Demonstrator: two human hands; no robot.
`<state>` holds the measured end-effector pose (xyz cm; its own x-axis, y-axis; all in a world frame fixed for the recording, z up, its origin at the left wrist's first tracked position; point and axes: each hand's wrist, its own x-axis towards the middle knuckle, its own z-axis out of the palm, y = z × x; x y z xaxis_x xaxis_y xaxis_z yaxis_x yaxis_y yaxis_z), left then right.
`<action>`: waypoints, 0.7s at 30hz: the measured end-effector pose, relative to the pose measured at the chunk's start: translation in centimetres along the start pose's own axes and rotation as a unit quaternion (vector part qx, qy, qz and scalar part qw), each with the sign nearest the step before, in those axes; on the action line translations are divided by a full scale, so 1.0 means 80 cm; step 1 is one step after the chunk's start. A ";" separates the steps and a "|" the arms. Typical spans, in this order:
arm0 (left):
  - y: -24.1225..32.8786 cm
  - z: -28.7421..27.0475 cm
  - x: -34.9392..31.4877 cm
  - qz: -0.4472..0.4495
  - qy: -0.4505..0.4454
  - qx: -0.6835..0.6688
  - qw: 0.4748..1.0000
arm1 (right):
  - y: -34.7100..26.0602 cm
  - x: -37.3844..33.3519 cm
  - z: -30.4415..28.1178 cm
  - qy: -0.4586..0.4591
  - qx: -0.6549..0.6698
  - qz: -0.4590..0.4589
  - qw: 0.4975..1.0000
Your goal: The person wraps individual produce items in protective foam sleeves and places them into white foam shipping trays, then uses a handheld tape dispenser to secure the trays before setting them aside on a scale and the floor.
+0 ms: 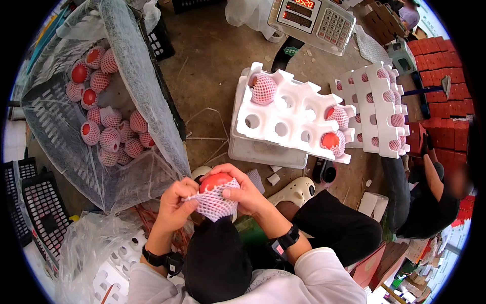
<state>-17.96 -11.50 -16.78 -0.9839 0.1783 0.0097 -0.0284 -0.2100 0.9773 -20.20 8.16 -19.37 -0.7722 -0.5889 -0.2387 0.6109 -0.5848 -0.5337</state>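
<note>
1. One round red fruit, in both hands over the lap, between the plastic-lined crate and the person's right foot; we see it low in the view, left of centre.
2. Orientation: we find no clear long axis in the fruit, its shape being near a ball. Its bare face points up and away from the body; the foam-net sleeve runs from there toward the person, its lower edge hanging nearest the lap.
3. Appearance: we record skin of a bright, even, glossy red, bare on the upper part. The sleeve is pink and white, an open diamond mesh, covering the lower part in stretched folds.
4. One left hand: we note fingers bent, thumb and fingers pinching the sleeve's left edge.
5. One right hand: we note it curled around the fruit's far and right side, thumb pressing on the mesh.
6. One white foam tray, ahead and to the right: we count three wrapped fruits in its hollows, one at the far left, two at the right end.
7. One crate, to the left, lined with clear plastic: we list many wrapped fruits, several showing red through the sleeve mouth.
</note>
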 end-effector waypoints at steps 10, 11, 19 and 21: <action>-0.011 0.026 0.015 -0.069 0.040 -0.063 0.995 | -0.012 0.011 -0.002 -0.057 -0.323 -0.153 0.932; -0.012 0.027 0.014 -0.127 0.028 -0.185 0.974 | -0.013 0.012 -0.001 -0.061 -0.390 -0.195 0.898; -0.004 0.022 0.011 -0.057 0.023 0.113 0.992 | -0.016 0.003 0.008 0.017 -0.475 -0.157 0.866; 0.001 0.020 0.014 -0.015 0.005 0.105 0.994 | -0.012 0.000 0.008 0.058 -0.379 -0.124 0.915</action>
<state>-18.80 -9.78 -16.36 -0.9851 0.1707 -0.0207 -0.0208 0.0015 0.9998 -20.67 8.36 -18.36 -0.9110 -0.4014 -0.0950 0.1517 -0.1121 -0.9820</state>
